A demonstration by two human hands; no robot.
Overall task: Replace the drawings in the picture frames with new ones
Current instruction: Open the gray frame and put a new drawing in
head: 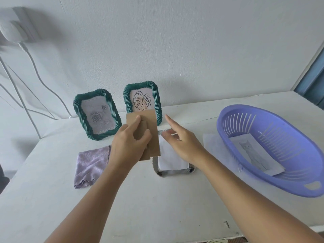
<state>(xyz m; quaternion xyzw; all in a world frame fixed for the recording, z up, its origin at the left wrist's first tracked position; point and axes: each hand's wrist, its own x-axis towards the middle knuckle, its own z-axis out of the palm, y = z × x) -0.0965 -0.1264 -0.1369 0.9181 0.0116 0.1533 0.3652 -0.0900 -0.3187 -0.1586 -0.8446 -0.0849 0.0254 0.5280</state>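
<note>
Up front, brown backing board (150, 130) in left hand (128, 148), beside right hand (182, 142).

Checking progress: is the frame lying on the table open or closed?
Open. The left hand holds its brown backing board lifted away, and white paper lies exposed in the frame.

White table (157, 199) set against a pale wall (175, 41). Near left: crumpled lilac cloth (91, 165) lying flat on the tabletop. Right: oval lavender plastic basket (289, 183) with slotted sides, tilted slightly. Far left: white cables (29, 57) hanging down the wall from a blurred white fitting (12, 30).
</note>
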